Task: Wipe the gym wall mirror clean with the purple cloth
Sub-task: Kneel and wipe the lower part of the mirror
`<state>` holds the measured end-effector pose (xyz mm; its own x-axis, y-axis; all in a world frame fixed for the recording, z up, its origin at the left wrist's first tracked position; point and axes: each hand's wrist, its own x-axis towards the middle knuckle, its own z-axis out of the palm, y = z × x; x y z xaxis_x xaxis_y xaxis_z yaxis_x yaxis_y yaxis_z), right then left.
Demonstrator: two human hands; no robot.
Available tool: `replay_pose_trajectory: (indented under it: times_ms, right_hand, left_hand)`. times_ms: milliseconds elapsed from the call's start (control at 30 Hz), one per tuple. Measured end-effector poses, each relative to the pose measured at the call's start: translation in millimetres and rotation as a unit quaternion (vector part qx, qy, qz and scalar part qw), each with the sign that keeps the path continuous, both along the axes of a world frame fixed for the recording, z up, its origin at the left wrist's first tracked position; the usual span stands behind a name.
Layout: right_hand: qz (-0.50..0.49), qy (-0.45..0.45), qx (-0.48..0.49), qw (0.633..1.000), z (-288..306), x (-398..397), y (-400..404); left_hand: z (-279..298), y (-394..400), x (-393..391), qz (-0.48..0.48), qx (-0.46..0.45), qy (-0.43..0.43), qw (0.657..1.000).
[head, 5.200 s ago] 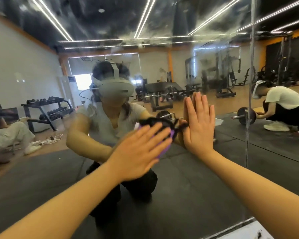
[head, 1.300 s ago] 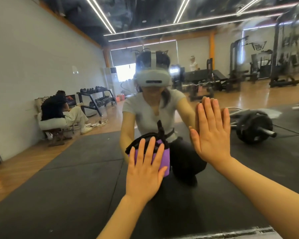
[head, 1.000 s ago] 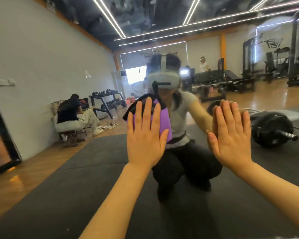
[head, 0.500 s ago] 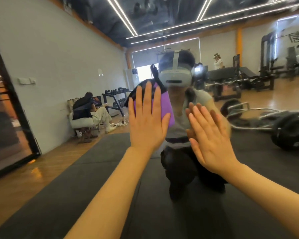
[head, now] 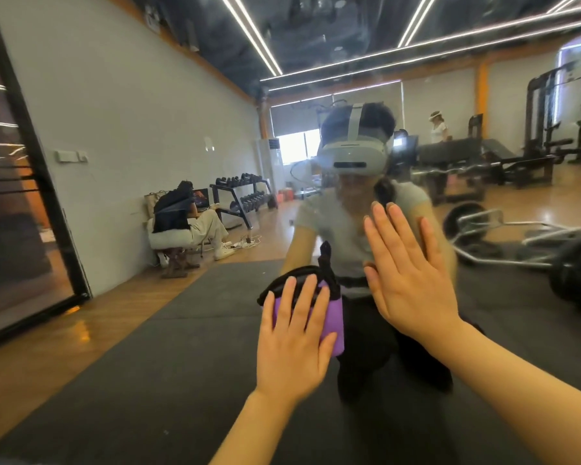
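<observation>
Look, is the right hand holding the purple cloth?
No, the purple cloth sits under the flat left hand, while the right hand presses bare on the mirror.

Glossy glass mirror (head: 121, 135); soft purple cloth (head: 332, 317) edged with black fabric.

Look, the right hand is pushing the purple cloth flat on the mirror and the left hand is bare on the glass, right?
Not quite: the hands are swapped. In the head view the left hand presses the purple cloth flat against the mirror with straight fingers, and the right hand is the bare one, flat on the glass.
</observation>
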<state>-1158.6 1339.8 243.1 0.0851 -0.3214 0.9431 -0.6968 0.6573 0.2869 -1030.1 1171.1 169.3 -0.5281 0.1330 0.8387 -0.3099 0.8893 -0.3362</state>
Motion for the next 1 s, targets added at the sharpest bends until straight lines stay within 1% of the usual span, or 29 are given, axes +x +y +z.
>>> replay_pose_trajectory:
  times_ms: [67, 167, 267, 467, 600, 767, 900, 1000]
  right_hand:
    - [0.001, 0.002, -0.001, 1.0, 0.0, -0.3, 0.4]
    - [0.0, 0.004, -0.003, 1.0, 0.2, 0.6, 0.2]
    - [-0.004, 0.01, -0.003, 1.0, 1.0, 0.3, 0.8]
    - [-0.012, 0.014, -0.004, 1.0, 1.2, 1.1, -0.1]
    - [-0.011, 0.013, -0.004, 1.0, 1.2, 2.4, 0.1]
    - [0.007, -0.014, 0.011, 1.0, 4.2, 8.9, 4.5]
    - [0.028, -0.045, 0.047, 0.997, 8.4, 18.9, 13.6]
    - [0.019, -0.068, 0.079, 0.994, 8.9, 24.2, 19.9]
  left_hand:
    - [21.8, 2.9, 0.5, -0.008, 0.007, 0.016, 1.0]
    - [76.9, 2.7, -7.5, -0.009, 0.045, 0.074, 0.996]
    - [108.7, -0.7, -14.2, -0.016, 0.052, 0.087, 0.995]
    - [91.4, -0.2, -20.6, 0.004, 0.052, 0.119, 0.992]
    - [66.1, 0.7, -11.8, -0.036, 0.03, 0.12, 0.992]
    - [68.6, 12.4, -0.2, -0.043, 0.093, 0.095, 0.99]
    - [80.2, 21.5, 17.4, -0.058, 0.166, 0.037, 0.984]
    - [88.0, 24.7, 33.8, -0.069, 0.196, 0.007, 0.978]
